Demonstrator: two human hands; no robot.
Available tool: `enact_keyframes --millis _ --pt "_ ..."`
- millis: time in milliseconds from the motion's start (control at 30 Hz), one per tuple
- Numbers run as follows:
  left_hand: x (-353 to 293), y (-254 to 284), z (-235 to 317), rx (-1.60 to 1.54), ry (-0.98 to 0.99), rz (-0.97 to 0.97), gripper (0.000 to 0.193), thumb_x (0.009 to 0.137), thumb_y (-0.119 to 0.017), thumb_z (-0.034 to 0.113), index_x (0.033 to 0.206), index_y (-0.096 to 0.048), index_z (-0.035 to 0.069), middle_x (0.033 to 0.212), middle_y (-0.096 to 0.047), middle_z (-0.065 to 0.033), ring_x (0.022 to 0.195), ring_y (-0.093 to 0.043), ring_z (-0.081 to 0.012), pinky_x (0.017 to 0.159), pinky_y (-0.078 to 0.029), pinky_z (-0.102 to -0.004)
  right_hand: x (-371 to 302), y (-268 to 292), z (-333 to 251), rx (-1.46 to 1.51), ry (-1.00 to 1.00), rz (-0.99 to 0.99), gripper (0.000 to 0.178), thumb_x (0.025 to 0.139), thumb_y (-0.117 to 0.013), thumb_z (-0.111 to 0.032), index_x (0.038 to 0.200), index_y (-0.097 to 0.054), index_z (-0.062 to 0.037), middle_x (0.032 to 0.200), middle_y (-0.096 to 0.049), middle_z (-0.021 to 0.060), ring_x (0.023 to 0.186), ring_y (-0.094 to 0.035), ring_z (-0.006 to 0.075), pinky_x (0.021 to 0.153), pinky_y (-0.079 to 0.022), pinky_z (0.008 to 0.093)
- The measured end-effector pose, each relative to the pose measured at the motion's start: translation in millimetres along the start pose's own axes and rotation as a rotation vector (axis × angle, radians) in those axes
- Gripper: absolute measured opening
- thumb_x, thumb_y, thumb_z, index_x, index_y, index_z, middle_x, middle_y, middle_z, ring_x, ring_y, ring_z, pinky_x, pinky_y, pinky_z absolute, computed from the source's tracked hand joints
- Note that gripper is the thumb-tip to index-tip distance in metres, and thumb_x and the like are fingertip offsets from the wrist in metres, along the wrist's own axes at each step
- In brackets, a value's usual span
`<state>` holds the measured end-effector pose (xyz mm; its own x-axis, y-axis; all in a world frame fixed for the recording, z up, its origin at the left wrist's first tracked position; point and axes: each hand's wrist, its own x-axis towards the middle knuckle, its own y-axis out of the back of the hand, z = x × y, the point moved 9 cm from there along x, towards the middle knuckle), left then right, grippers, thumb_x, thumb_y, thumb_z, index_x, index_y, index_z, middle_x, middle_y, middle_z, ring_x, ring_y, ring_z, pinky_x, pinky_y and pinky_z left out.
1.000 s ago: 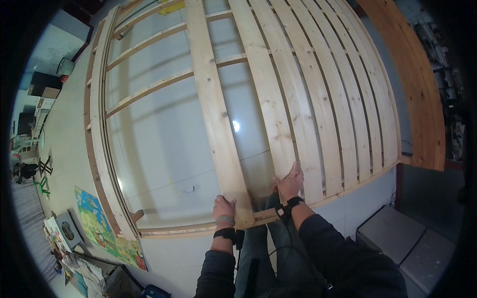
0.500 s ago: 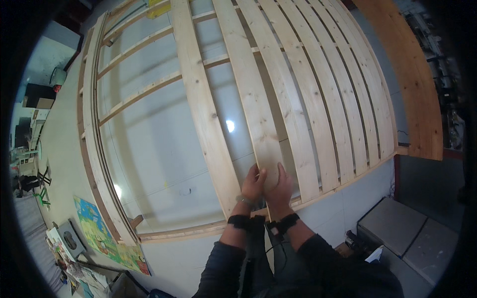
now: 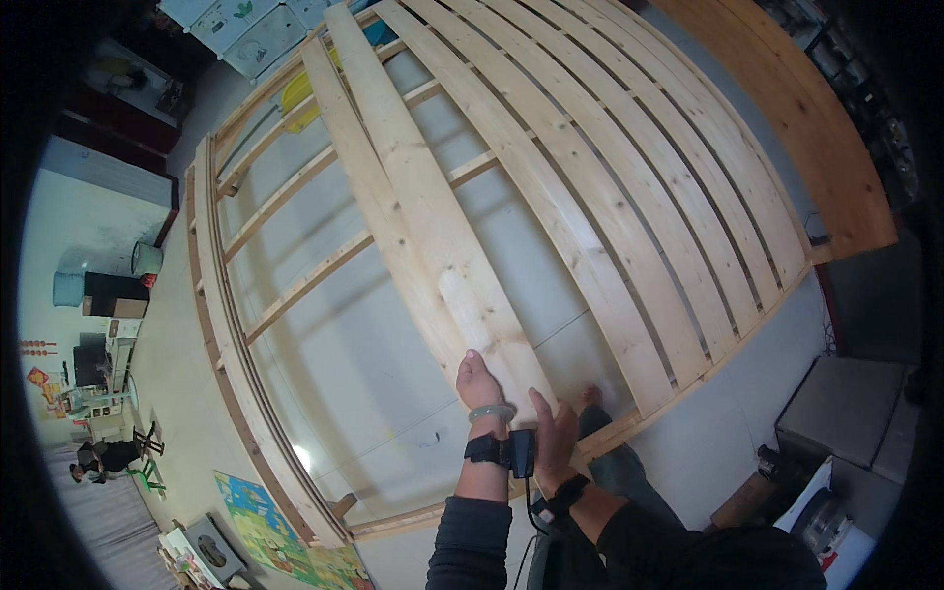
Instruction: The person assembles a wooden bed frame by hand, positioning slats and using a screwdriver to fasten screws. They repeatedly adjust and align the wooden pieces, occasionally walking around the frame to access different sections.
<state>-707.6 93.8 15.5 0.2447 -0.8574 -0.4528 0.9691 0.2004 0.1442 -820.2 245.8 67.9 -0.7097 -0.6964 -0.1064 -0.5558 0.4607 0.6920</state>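
My left hand (image 3: pixel 479 382) and my right hand (image 3: pixel 556 428) grip the near end of a pale wooden slat (image 3: pixel 433 206), one at each edge. The fingers under the wood are partly hidden. This slat runs away from me across a wooden bed frame (image 3: pixel 629 425). Along its left side it lies close against another slat (image 3: pixel 356 167), seeming to overlap it partly. To the right is a wide gap, then a further slat (image 3: pixel 556 202) in a row of several evenly spaced ones. A bare foot (image 3: pixel 590 395) shows inside the frame, right of my right hand.
Several thin slats (image 3: pixel 236 334) lie stacked along the frame's left side. Crossbars (image 3: pixel 305 285) span the open part. A broad orange-brown board (image 3: pixel 787 108) stands at the right, with grey boxes (image 3: pixel 846 413) nearer. A colourful mat (image 3: pixel 261 511) lies at lower left, white drawers (image 3: pixel 246 34) beyond.
The slat in my hands has shifted left, up against its neighbour, widening the gap on its right. My hands have moved apart along its end. The view has turned, and a foot now shows.
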Motion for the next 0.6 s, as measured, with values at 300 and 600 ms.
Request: enact_keyframes --millis 300,600 --pt "24.9 43.5 14.5 0.097 -0.025 0.132 0.04 0.094 -0.044 0.031 0.066 -0.047 0.001 0.058 -0.038 0.0014 0.057 -0.031 -0.0105 0.051 -0.03 -0.0303 -24.1 -46.3 -19.0 -0.404 0.058 -0.084 0.053 0.086 -0.049 -0.021 0.132 -0.035 -0.0453 0.108 -0.045 0.0133 0.094 -0.047 0.0321 0.083 -0.037 0.0449" --pt "48.2 61.2 -26.9 0.272 -0.009 0.064 0.039 0.093 -0.045 0.03 0.076 -0.055 -0.003 0.064 -0.049 -0.0031 0.062 -0.04 -0.0143 0.061 -0.038 -0.0317 -32.4 -69.7 -9.4 -0.353 0.011 -0.124 0.055 0.088 -0.046 -0.025 0.137 -0.028 -0.0395 0.112 -0.043 0.0142 0.097 -0.044 0.0337 0.082 -0.036 0.0463"
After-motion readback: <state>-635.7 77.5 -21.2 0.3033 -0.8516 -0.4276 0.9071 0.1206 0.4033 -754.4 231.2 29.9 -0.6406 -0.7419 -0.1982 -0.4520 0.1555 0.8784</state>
